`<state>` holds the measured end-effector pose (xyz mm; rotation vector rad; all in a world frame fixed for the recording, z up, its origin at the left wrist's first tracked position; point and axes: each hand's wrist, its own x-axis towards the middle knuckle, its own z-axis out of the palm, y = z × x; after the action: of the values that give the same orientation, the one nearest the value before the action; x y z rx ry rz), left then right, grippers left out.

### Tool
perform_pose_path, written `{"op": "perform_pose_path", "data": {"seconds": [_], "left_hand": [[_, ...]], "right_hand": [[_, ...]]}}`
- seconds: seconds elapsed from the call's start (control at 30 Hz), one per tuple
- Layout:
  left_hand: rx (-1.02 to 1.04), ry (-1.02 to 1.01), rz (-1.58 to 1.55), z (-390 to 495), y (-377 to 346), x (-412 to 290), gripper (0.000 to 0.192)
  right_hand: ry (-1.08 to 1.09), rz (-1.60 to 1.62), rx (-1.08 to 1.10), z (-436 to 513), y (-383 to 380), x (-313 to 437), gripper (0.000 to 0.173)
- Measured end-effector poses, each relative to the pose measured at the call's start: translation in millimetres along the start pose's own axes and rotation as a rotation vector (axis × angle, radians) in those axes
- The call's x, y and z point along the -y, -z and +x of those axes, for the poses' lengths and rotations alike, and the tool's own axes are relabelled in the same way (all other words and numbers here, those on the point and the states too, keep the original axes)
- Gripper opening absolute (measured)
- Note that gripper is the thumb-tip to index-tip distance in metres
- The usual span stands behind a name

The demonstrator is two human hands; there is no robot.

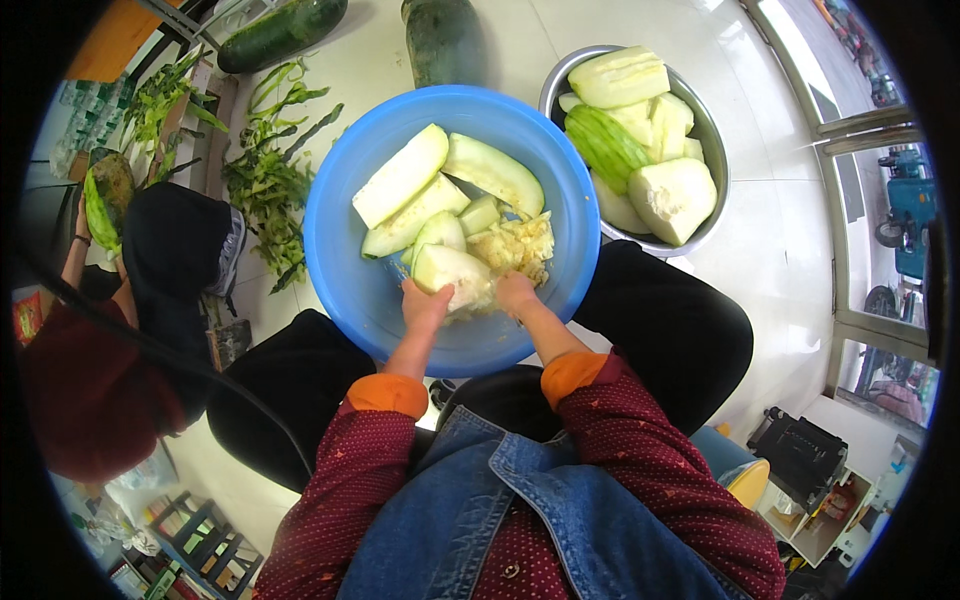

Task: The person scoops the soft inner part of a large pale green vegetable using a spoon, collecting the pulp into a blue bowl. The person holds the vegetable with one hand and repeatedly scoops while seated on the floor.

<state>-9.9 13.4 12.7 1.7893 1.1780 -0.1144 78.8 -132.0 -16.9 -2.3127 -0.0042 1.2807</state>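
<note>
A blue plastic basin (450, 360) stands between my knees, holding several pale peeled winter melon pieces (401, 176) and a heap of yellowish seedy pulp (514, 247). My left hand (426, 304) grips the near-left side of a thick peeled melon chunk (446, 274) low in the basin. At the chunk's right end, beside the pulp, is my right hand (516, 294), its fingers curled; whether it holds a tool or pulp is hidden. Beyond the basin to the right, a steel bowl (720, 165) contains more peeled pieces and a greener ribbed one (606, 148).
Two unpeeled dark green winter melons (281, 34) (446, 45) lie on the tiled floor beyond the basin. Green peelings (274, 180) are heaped to its left. At far left, a co-worker's hands hold a partly peeled melon (109, 199). Glass doors stand at right.
</note>
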Motion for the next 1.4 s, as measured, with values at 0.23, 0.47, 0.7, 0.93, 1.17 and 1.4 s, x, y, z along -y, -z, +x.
{"op": "perform_pose_path", "data": {"seconds": [0.23,0.47,0.7,0.93,1.17,1.4], "left_hand": [[0.009,0.052,0.056,-1.9,2.7,-8.1,0.061],[0.014,0.053,0.065,0.9,0.0,-4.5,0.061],[0.008,0.029,0.081,-0.7,-0.4,-3.3,0.061],[-0.024,0.015,0.05,-1.5,-3.6,-1.6,0.059],[-0.034,-0.027,0.048,1.4,-5.1,7.2,0.059],[0.014,-0.016,0.029,5.7,-4.7,8.8,0.06]], "right_hand": [[0.074,-0.214,-0.115,2.5,3.7,1.0,0.027],[0.049,-0.192,-0.098,-5.0,9.8,6.8,0.029],[0.034,-0.147,-0.095,-10.0,5.4,13.9,0.029],[0.047,-0.159,-0.061,-23.4,-0.4,19.3,0.03],[0.11,-0.242,-0.025,-40.6,-7.3,28.6,0.029],[0.061,-0.263,-0.07,-42.8,3.7,27.7,0.029]]}}
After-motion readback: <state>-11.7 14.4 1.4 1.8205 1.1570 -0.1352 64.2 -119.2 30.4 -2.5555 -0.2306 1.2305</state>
